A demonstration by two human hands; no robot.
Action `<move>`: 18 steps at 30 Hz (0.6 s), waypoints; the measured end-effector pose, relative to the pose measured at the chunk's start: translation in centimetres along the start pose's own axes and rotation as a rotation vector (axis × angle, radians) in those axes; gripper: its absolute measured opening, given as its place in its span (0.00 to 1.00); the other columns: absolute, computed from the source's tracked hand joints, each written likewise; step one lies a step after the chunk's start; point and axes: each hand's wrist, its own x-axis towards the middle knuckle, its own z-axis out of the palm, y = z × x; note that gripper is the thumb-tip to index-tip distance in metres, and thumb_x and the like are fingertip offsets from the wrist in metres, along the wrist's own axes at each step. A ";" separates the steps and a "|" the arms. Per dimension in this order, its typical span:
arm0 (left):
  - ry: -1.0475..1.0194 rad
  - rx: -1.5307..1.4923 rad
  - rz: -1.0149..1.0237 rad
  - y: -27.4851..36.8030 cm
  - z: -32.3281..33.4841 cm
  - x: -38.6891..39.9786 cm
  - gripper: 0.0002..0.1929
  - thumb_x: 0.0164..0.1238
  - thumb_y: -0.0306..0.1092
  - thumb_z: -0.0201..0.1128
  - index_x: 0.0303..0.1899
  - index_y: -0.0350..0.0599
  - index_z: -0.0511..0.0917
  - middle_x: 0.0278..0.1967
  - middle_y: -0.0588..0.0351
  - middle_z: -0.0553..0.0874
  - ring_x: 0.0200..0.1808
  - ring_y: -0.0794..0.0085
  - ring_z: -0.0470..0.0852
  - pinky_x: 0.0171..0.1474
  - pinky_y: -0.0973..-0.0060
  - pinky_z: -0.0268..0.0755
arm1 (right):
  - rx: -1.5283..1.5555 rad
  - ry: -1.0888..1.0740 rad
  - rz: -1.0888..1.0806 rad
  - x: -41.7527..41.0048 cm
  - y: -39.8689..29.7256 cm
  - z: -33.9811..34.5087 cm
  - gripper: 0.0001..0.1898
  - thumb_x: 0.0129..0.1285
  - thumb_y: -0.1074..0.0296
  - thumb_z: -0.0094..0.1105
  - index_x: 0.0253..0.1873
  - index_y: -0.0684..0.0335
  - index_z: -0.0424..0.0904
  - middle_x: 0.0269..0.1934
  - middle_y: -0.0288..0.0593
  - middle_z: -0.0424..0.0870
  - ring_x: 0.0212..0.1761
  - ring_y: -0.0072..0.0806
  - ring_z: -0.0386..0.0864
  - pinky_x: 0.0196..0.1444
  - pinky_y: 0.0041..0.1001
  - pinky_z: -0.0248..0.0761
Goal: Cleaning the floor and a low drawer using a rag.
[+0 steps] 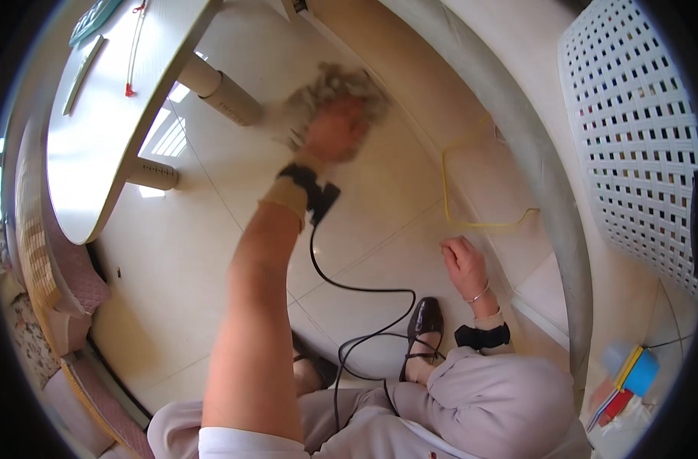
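Note:
My left hand is stretched far out over the tiled floor, gripping a grey shaggy cloth. Motion blurs both the hand and the cloth, so the fingers are hard to make out. Around that wrist is a black strap with a small device, and a black cable trails from it toward my lap. My right hand hangs beside my right knee, above the floor, with its fingers curled in and nothing visible in them. A bracelet and a second black wrist strap sit on the right arm.
A white table on round legs stands at left, near a cushioned seat. At right, a yellow bent wire or cord lies beside a curved grey edge. Beyond are a white woven basket and a blue container.

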 end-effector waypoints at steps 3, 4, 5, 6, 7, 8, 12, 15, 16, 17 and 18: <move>0.062 0.256 -0.261 -2.1 -1.9 1.2 0.22 0.61 0.42 0.56 0.53 0.39 0.75 0.53 0.47 0.79 0.53 0.55 0.77 0.55 0.60 0.70 | 0.022 0.000 0.004 -0.5 1.1 0.6 0.04 0.62 0.72 0.56 0.40 0.60 0.77 0.35 0.46 0.81 0.36 0.46 0.80 0.36 0.36 0.74; 0.063 0.270 -0.260 -1.7 -2.4 1.6 0.22 0.61 0.42 0.56 0.53 0.39 0.75 0.53 0.47 0.79 0.53 0.55 0.77 0.55 0.60 0.70 | -0.002 -0.018 0.009 -0.8 1.3 1.0 0.04 0.62 0.72 0.56 0.40 0.60 0.77 0.35 0.46 0.81 0.36 0.46 0.80 0.36 0.36 0.74; -0.050 0.287 -0.398 -0.6 -2.4 2.0 0.21 0.60 0.40 0.56 0.53 0.38 0.74 0.52 0.46 0.79 0.52 0.55 0.77 0.52 0.59 0.71 | 0.010 -0.017 -0.001 -0.8 1.1 1.4 0.04 0.62 0.72 0.56 0.40 0.60 0.77 0.35 0.46 0.81 0.36 0.46 0.80 0.36 0.36 0.74; -0.164 0.297 -0.539 1.2 -2.0 2.3 0.21 0.60 0.37 0.55 0.52 0.36 0.74 0.52 0.44 0.78 0.51 0.54 0.76 0.49 0.58 0.72 | 0.028 -0.024 0.003 -0.8 0.9 1.4 0.04 0.62 0.72 0.56 0.40 0.60 0.77 0.35 0.46 0.81 0.35 0.46 0.80 0.37 0.36 0.74; -0.179 0.233 -0.385 3.2 -0.4 1.6 0.21 0.58 0.35 0.55 0.52 0.35 0.74 0.51 0.44 0.78 0.52 0.54 0.76 0.49 0.56 0.71 | 0.040 -0.027 0.007 -0.7 0.7 1.3 0.03 0.62 0.72 0.55 0.40 0.60 0.77 0.35 0.46 0.81 0.35 0.46 0.80 0.37 0.36 0.75; -0.197 0.185 -0.231 5.0 1.0 0.2 0.21 0.57 0.33 0.55 0.52 0.34 0.74 0.50 0.43 0.78 0.52 0.54 0.75 0.48 0.54 0.71 | 0.055 -0.023 -0.005 -0.4 0.3 1.9 0.03 0.62 0.72 0.55 0.40 0.60 0.77 0.35 0.46 0.81 0.35 0.46 0.80 0.37 0.36 0.75; -0.073 0.191 0.113 8.1 1.6 -1.3 0.22 0.58 0.34 0.56 0.55 0.36 0.73 0.52 0.47 0.78 0.55 0.53 0.74 0.53 0.53 0.68 | 0.042 -0.164 -0.068 0.4 -0.6 3.0 0.04 0.61 0.72 0.55 0.40 0.61 0.77 0.35 0.47 0.81 0.36 0.47 0.79 0.37 0.37 0.74; 0.001 0.189 0.043 4.0 0.6 1.7 0.21 0.61 0.34 0.54 0.55 0.37 0.72 0.55 0.49 0.77 0.59 0.53 0.72 0.58 0.56 0.65 | 0.008 -0.187 -0.065 1.3 -0.7 2.7 0.04 0.61 0.72 0.55 0.40 0.62 0.77 0.36 0.47 0.81 0.37 0.47 0.79 0.38 0.38 0.74; 0.065 0.265 -0.029 2.0 0.2 2.7 0.19 0.64 0.34 0.53 0.55 0.38 0.71 0.57 0.50 0.76 0.61 0.53 0.70 0.61 0.59 0.63 | 0.008 -0.189 -0.054 1.6 -0.6 2.8 0.05 0.60 0.72 0.55 0.40 0.62 0.77 0.35 0.47 0.80 0.37 0.47 0.79 0.38 0.38 0.73; 0.068 0.269 -0.030 0.2 -0.1 3.3 0.19 0.64 0.34 0.53 0.55 0.38 0.71 0.57 0.50 0.76 0.61 0.53 0.70 0.61 0.59 0.63 | 0.008 -0.188 -0.058 1.8 -0.5 2.9 0.05 0.60 0.72 0.55 0.40 0.62 0.77 0.35 0.47 0.80 0.37 0.47 0.79 0.38 0.38 0.73; 0.036 0.192 0.019 -1.3 -0.5 4.1 0.18 0.64 0.34 0.53 0.55 0.39 0.72 0.57 0.50 0.76 0.61 0.54 0.71 0.61 0.60 0.63 | 0.014 -0.165 -0.027 2.1 -0.3 2.9 0.05 0.60 0.72 0.56 0.40 0.62 0.77 0.35 0.47 0.80 0.37 0.47 0.79 0.38 0.38 0.73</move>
